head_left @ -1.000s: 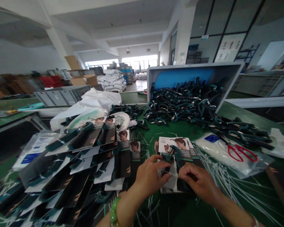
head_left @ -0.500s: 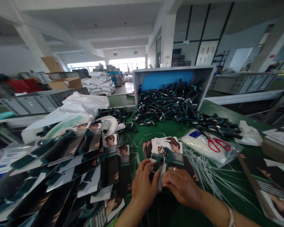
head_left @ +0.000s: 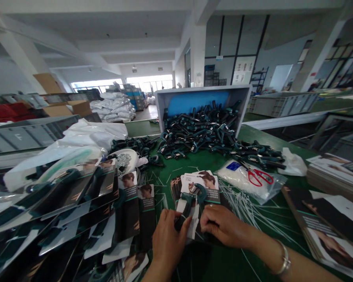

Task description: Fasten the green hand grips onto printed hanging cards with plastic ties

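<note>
Left hand (head_left: 167,243), right hand (head_left: 225,226) ungloved; right forearm (head_left: 308,266) bare; silver bangle (head_left: 283,258) at wrist.

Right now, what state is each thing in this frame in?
Left hand: closed around a teal spring grip
Right hand: resting flat on the printed card
Grey crate: tipped forward, grips spilled onto the green mat
Red scissors: lying on a clear plastic bag
White plastic ties: loose, scattered

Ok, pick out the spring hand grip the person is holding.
The teal grip in the left hand; the others lie heaped or on cards, untouched.
</note>
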Demonstrator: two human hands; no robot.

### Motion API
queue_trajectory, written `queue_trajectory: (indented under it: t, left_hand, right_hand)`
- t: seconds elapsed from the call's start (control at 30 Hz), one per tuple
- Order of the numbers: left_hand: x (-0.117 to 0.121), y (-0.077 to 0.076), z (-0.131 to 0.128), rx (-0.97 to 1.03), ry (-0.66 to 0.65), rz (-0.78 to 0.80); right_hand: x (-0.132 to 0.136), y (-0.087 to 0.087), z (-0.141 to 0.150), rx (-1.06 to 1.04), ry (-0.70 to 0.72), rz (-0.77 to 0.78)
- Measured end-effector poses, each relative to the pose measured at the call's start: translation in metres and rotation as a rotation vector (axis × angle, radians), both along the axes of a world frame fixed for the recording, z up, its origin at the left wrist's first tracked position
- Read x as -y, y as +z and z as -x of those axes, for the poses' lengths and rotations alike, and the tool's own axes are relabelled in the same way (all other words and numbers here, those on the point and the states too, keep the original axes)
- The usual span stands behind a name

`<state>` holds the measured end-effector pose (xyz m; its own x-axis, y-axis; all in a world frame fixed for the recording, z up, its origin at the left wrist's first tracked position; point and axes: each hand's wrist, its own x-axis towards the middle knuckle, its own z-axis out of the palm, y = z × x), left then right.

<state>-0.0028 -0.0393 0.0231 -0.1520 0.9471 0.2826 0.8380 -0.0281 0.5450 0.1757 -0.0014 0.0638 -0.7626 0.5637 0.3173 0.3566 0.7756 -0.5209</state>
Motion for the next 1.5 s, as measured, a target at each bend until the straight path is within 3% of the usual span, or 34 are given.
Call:
queue_trajectory:
  t: [0.1,0.17,0.23,0.3,0.33,0.4,0.57,0.7,0.83,0.93,1.07,1.23,1.33,1.5]
  left_hand:
    - [0.001,-0.001,0.0,-0.024,0.032,-0.005]
    - [0.002,0.0,0.001,-0.036,0.042,-0.007]
    - [0.004,0.002,0.003,-0.045,0.018,-0.031]
    - [0.005,0.003,0.005,-0.035,-0.008,-0.043]
    - [0.006,0.004,0.006,-0.022,-0.011,-0.034]
    - [0.006,0.005,0.006,0.005,0.001,-0.001]
    - [0.004,0.007,0.005,-0.051,-0.017,-0.02]
    - [0.002,0.011,0.008,-0.152,-0.069,-0.04]
    - [0.002,0.02,0.009,-0.132,-0.055,-0.074]
    - [-0.002,0.03,0.0,-0.126,-0.111,-0.117]
    - [-0.014,0.035,-0.015,-0.061,-0.162,-0.031]
    - [-0.023,0.025,-0.017,0.214,-0.162,0.023]
    - [-0.023,0.024,-0.015,0.276,-0.191,0.01]
    - [-0.025,0.023,-0.017,0.334,-0.206,-0.001]
  right_hand:
    - [-0.005,0.0,-0.002,-0.04,-0.09,-0.033]
    - [-0.021,0.0,-0.016,-0.037,-0.314,-0.084]
    - [-0.049,0.0,-0.046,0.07,-0.662,-0.199]
    - [-0.083,-0.004,-0.087,0.342,-0.917,-0.298]
    - [-0.098,-0.007,-0.107,0.471,-1.005,-0.284]
    - [-0.122,-0.016,-0.143,0.532,-1.075,-0.243]
    - [-0.138,-0.04,-0.183,0.527,-1.017,-0.224]
    - [-0.134,-0.036,-0.19,0.49,-0.983,-0.227]
    - [-0.102,-0.017,-0.171,0.303,-0.937,-0.052]
    - [-0.06,-0.009,-0.132,0.153,-0.629,0.057]
    - [-0.016,-0.011,-0.085,0.327,-0.438,-0.34]
    - [-0.002,-0.006,-0.061,0.556,-0.429,-0.743]
    - [-0.001,0.0,-0.05,0.589,-0.425,-0.835]
    - [-0.003,0.0,-0.039,0.616,-0.405,-0.849]
